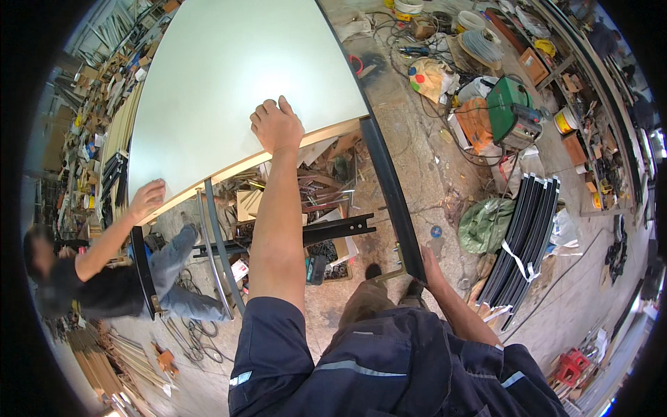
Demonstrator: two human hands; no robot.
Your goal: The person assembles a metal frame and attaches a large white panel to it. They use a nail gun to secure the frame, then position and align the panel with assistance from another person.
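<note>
The white panel [236,66] lies under the left grip [278,127] and stretches ahead of it, its pale edge [330,132] just nearer. The left grip is rested on the face with fingers loosely bent, nothing being clasped. The right grip [433,270] is set against the near end of the black rail [394,198]; how far its fingers are wrapped cannot be told. To the left of the left grip, the panel's edge is touched by a co-worker's hand [147,199]. The panel is judged stiff and awkwardly broad, its smooth face likely slippery, so it is better held by the edges; the rail, seemingly rigid, is best grasped around its sides.
</note>
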